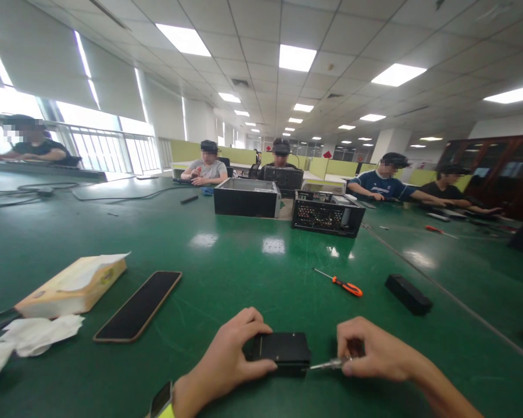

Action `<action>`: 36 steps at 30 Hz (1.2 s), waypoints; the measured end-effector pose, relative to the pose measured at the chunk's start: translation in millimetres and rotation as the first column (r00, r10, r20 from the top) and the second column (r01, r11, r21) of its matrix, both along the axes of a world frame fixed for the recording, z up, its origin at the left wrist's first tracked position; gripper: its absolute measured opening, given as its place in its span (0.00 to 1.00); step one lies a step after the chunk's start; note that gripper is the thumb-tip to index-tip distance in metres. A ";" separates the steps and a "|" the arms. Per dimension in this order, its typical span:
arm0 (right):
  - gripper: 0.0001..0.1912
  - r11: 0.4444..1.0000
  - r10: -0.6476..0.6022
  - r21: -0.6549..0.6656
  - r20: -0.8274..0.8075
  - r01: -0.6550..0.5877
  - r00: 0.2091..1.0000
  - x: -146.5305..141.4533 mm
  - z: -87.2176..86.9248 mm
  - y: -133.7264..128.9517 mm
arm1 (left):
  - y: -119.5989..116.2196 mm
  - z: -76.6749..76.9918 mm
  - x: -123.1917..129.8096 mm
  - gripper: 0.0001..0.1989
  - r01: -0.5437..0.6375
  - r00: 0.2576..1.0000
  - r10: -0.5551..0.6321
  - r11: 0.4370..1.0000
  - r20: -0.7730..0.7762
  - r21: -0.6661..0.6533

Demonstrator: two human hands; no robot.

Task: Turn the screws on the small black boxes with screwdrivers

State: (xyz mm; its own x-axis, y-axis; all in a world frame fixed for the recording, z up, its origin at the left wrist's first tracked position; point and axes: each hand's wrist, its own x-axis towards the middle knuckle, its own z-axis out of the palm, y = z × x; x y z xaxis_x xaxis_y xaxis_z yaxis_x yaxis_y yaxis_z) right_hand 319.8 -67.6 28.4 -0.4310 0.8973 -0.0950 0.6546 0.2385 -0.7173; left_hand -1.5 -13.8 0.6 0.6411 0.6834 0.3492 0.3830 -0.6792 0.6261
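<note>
My left hand (233, 351) grips the left end of a small black box (285, 348) resting on the green table, thumb in front and fingers behind. In my right hand (370, 351) is a screwdriver (331, 364) with a clear handle, pinched between thumb and fingers. Its shaft points left, and the tip is at the box's lower right corner; I cannot tell whether it touches. Beyond the box lies an orange and black screwdriver (347, 286). A black oblong case (408, 294) sits farther right.
A phone (138, 306) and a tissue pack (76, 284) with crumpled tissues (41, 335) lie to the left. Two open computer cases (246, 200) (326, 213) stand mid-table. Several people sit around the table. Another screwdriver (440, 231) is at the far right, cables (39, 188) at the far left.
</note>
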 end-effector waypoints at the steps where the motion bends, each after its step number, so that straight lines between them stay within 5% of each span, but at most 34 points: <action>1: 0.02 1.000 0.002 0.022 0.006 -0.002 1.000 -2.8 -0.8 0.2 | 0.1 0.0 0.0 0.18 0.001 1.000 -0.001 1.000 0.000 0.000; 21: 0.10 0.997 -0.024 0.074 -0.128 0.034 0.991 8.6 0.8 3.8 | -0.4 -0.8 -2.1 0.20 0.009 1.000 -0.008 0.998 0.017 -0.063; 36: 0.07 0.988 -0.050 0.143 -0.075 0.061 0.996 -4.7 -5.1 4.7 | -3.1 3.1 0.1 0.18 -0.012 0.999 0.016 0.992 0.034 -0.126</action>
State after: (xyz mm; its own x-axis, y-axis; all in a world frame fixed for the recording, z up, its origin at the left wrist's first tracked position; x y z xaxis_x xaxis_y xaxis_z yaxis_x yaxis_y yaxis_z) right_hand 315.1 -62.9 23.3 -0.3812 0.9221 0.0668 0.6182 0.3080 -0.7232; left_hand -1.4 -16.9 3.6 0.6204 0.7319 0.2817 0.3686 -0.5892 0.7190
